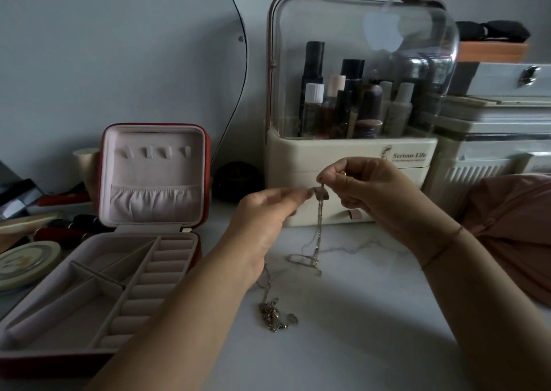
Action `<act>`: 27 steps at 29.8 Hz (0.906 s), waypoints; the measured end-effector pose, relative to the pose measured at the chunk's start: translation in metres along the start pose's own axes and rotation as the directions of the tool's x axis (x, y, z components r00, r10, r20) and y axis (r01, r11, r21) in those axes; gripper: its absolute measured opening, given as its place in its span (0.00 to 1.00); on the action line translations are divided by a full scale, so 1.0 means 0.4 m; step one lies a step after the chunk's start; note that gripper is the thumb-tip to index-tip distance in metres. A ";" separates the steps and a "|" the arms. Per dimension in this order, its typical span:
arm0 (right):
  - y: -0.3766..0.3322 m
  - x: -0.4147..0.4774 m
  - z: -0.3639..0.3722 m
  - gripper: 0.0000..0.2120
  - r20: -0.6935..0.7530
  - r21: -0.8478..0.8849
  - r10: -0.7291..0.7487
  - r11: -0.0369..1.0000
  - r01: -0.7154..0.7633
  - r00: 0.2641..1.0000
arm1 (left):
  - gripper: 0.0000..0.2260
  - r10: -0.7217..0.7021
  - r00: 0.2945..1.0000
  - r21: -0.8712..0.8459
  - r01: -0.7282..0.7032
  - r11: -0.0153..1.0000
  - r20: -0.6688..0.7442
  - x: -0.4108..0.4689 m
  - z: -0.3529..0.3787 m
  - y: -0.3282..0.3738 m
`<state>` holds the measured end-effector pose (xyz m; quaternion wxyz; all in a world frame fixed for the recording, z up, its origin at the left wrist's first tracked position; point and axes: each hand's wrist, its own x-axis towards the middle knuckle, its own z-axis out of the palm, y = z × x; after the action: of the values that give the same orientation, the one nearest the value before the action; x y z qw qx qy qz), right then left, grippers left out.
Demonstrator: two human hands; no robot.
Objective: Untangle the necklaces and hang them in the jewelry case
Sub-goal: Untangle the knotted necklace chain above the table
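Table point(372, 316): white top, carrying everything below.
Cosmetics organizer point(351, 158): cream base under a clear domed lid, bottles inside, at 12 o'clock from the hands.
Jewelry case point(155, 182): red, pink-lined, open with its lid upright, at 9 o'clock from the hands; four bare hooks point(158, 152) in the lid.
Right hand point(375, 193): thumb and forefinger pinch the top of the hanging necklace.
Left hand point(265, 211): fingertips drawn together just beside that pinch, at its 9 o'clock; whether they grasp a strand, I cannot tell.
Hanging necklace point(319, 226): drops straight down from the right hand, lower end on the table.
Tangled necklaces point(272, 313): small heap on the table at 6 o'clock from the left hand.
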<state>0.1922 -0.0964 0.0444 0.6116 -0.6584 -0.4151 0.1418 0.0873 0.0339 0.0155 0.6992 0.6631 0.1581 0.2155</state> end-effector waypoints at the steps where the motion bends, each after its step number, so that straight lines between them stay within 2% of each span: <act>1: 0.002 0.001 0.001 0.12 0.012 -0.014 0.007 1.000 -0.006 1.000 | 0.07 -0.001 0.999 -0.030 0.002 1.000 0.035 -0.001 0.001 0.002; 4: 0.006 0.001 0.004 0.10 0.028 -0.030 0.016 0.999 -0.015 0.999 | 0.06 0.003 0.994 -0.085 0.006 0.996 0.105 -0.005 0.002 0.006; 9: 0.005 0.000 0.008 0.09 0.042 -0.029 0.008 1.000 -0.007 0.999 | 0.06 -0.016 0.989 -0.047 0.023 0.999 0.147 -0.007 0.003 0.007; 14: 0.004 -0.002 0.013 0.10 0.065 0.005 0.012 1.000 -0.013 0.998 | 0.03 -0.022 0.989 -0.071 0.033 0.997 0.148 -0.008 0.008 0.006; 21: 0.016 0.007 0.001 0.11 0.005 -0.062 -0.015 0.998 0.016 1.000 | 0.06 -0.006 0.999 -0.116 0.013 0.993 0.054 -0.001 0.005 0.006; 27: 0.017 0.008 0.002 0.04 0.030 -0.011 -0.023 1.000 0.023 0.999 | 0.01 -0.008 0.998 -0.101 0.014 0.995 0.064 0.004 0.001 0.000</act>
<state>0.1963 -0.0931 0.0390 0.6031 -0.6550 -0.4325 0.1421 0.0889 0.0346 0.0154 0.7378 0.6323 0.1284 0.1983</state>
